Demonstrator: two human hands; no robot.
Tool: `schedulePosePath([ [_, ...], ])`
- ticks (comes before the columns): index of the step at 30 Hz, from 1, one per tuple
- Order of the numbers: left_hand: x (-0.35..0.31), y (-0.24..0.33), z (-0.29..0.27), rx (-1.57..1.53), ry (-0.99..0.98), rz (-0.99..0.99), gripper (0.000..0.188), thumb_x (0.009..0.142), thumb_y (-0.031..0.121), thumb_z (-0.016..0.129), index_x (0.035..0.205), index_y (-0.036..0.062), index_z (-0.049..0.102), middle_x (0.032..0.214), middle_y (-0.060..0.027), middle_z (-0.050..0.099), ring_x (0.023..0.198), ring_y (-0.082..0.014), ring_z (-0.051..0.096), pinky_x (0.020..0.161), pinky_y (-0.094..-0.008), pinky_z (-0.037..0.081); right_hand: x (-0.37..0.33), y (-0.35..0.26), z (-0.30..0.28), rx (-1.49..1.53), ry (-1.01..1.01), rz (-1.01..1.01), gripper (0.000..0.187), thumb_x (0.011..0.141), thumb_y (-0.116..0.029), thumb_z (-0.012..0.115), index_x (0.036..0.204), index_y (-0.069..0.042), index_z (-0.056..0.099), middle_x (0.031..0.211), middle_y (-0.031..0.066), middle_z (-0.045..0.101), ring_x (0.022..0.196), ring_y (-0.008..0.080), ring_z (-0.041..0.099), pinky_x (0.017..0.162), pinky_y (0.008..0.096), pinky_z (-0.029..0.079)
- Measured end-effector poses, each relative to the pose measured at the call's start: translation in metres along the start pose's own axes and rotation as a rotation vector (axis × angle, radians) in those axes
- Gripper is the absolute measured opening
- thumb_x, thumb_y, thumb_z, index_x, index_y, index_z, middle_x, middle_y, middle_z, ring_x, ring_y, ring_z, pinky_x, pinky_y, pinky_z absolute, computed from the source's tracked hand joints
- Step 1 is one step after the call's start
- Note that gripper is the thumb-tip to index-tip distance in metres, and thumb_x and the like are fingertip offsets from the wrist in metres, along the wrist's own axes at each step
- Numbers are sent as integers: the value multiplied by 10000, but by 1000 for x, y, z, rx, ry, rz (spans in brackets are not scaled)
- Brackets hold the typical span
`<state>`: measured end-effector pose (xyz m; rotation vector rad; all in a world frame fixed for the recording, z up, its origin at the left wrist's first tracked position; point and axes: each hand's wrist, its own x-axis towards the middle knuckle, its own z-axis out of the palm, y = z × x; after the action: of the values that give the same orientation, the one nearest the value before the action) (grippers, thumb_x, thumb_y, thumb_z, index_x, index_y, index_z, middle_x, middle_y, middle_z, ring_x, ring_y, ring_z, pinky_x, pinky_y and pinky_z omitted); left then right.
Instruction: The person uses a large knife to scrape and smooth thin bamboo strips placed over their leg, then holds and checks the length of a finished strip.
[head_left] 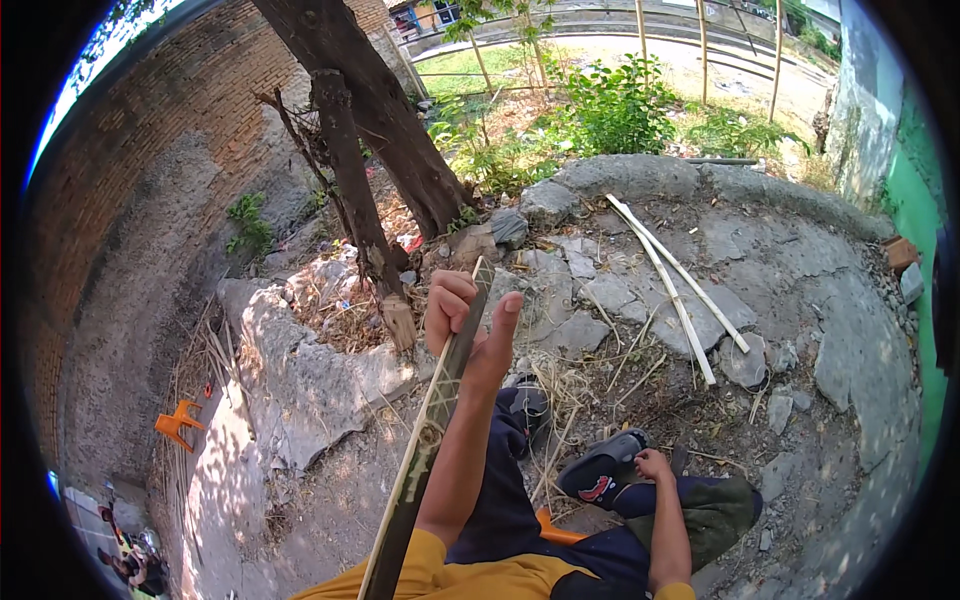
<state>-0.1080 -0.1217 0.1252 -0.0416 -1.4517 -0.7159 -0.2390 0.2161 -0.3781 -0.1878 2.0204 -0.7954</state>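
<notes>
My left hand (468, 325) is raised in front of me, its fingers curled around a long bamboo strip (432, 425) and its thumb pointing up. The strip slants from the lower edge up past the hand. One face is dark with pale patches and a knot; its edge is pale. My right hand (653, 465) is low beside my dark shoe (601, 464) with its fingers curled. A small dark flat piece shows next to it, but what those fingers hold, if anything, cannot be made out.
Two pale stripped poles (668, 285) lie on the cracked concrete to the right. Thin shavings (568, 405) litter the ground by my feet. A leaning tree trunk (385, 110) stands ahead, an orange stool (180, 425) at far left, and a brick wall (150, 140) behind it.
</notes>
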Motion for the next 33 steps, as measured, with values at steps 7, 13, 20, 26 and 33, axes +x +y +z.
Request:
schedulePosePath([
  [7, 0, -2, -1, 7, 89, -83, 558, 821, 19, 885, 810, 126, 337, 826, -16, 416, 801, -152, 432, 749, -296, 402, -1, -2, 1, -15, 6, -8, 299, 945, -215, 697, 1176, -29, 739, 863, 106, 771, 680, 182, 747, 634, 342, 584],
  [13, 1, 0, -12, -170, -97, -49, 514, 766, 164, 975, 790, 115, 463, 758, -20, 553, 660, -135, 521, 636, -301, 452, -4, -5, 0, -18, 1, 7, 308, 939, -207, 697, 1187, -29, 735, 862, 105, 771, 686, 184, 750, 634, 337, 588],
  [20, 8, 0, -10, -102, -397, 105, 591, 582, 591, 962, 633, 124, 603, 577, 23, 632, 549, -138, 639, 541, -261, 431, 0, 2, -1, 6, 19, -12, 280, 934, -190, 695, 1149, -19, 748, 844, 115, 767, 683, 189, 750, 634, 348, 598],
  [26, 2, 0, -13, 33, -353, 112, 782, 673, 799, 833, 589, 83, 528, 510, 30, 481, 466, -151, 502, 549, -297, 436, 0, -6, 2, -15, 20, -13, 279, 935, -192, 690, 1145, -19, 751, 850, 112, 769, 689, 190, 753, 640, 348, 600],
  [33, -8, -3, -1, -66, -357, 82, 690, 799, 655, 857, 651, 52, 555, 602, 2, 488, 559, -170, 510, 657, -341, 477, -11, 12, -7, -11, 30, 20, 293, 943, -196, 687, 1170, -21, 746, 859, 107, 770, 694, 186, 753, 643, 340, 596],
])
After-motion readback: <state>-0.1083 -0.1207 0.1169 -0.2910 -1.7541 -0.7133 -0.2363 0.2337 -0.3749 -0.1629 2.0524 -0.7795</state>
